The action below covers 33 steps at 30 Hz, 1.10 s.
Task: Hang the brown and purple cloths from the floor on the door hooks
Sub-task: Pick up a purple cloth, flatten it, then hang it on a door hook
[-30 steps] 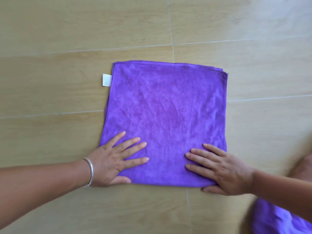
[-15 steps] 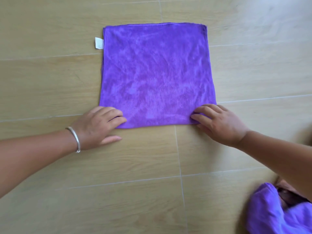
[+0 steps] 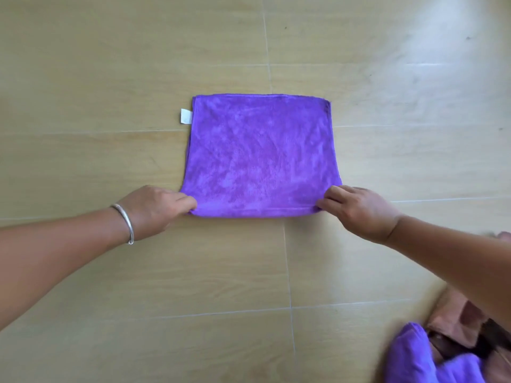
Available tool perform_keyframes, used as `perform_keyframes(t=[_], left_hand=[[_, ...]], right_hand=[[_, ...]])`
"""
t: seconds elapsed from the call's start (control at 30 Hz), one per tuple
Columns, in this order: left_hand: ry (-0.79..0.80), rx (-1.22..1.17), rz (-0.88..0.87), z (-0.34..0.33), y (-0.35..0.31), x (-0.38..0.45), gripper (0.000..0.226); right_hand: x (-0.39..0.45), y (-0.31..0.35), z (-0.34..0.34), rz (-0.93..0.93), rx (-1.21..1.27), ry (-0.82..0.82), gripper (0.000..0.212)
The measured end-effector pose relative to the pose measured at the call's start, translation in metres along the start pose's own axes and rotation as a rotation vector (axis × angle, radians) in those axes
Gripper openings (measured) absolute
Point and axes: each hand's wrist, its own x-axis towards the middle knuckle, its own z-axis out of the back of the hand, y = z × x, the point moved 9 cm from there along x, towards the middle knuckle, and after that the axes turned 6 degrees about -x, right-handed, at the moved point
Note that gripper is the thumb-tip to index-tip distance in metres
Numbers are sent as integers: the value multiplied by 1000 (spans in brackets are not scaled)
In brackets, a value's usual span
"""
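Grip status: left hand [image 3: 154, 208] and right hand [image 3: 356, 210] each pinch one near corner of the purple cloth [image 3: 260, 158], which lies flat on the floor [image 3: 110, 78] and stretches away from both pinches. Pinches are shallow, at the very hem. Risk: on lifting, a corner could slip out and the cloth would sag or drop. Behind the right wrist, a brown cloth [image 3: 453, 322] and further purple fabric [image 3: 414, 355] lie heaped; an arm swinging back could drag them.

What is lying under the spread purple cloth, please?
Only the floor shows around the purple cloth; anything beneath it is covered. The left hand and right hand pinch its near corners.
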Motion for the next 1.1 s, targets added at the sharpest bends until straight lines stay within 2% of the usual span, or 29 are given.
perform_keyframes(t=[0.07,0.17,0.33,0.4,0.53,0.6,0.7,0.77,0.83,0.9,0.97,1.03,1.1], left_hand=[[-16,40,30,42,5,1,40],[-115,79,50,128,-3,1,38],[-95,139,102,269,-33,-9,62],[-94,159,49,328,-54,-20,67],[-54,225,27,449,-92,-51,61],[-42,229,36,511,-111,-71,62],[-62,172,77,610,-142,-103,62],[-106,132,72,673,-163,-123,54],[-142,101,87,726,-175,-142,37],[-188,106,106,778,-186,-159,27],[-115,151,191,821,-189,-175,19],[-34,260,222,853,-196,-187,25],[-70,353,224,893,-202,-191,30]], right_hand=[[10,-5,36,54,-41,24,28],[24,-20,107,-9,-73,37,37],[38,-33,259,-162,-99,99,37],[41,-31,322,-176,-93,134,36],[40,-22,462,-223,-75,120,26],[40,-11,540,-243,-24,32,15],[42,5,646,-275,59,-41,10],[45,13,704,-265,83,-44,6],[48,17,753,-263,84,-7,2],[52,17,809,-297,85,17,4],[56,12,864,-365,82,46,11],[58,10,914,-401,87,33,20],[63,7,956,-390,-2,-3,19]])
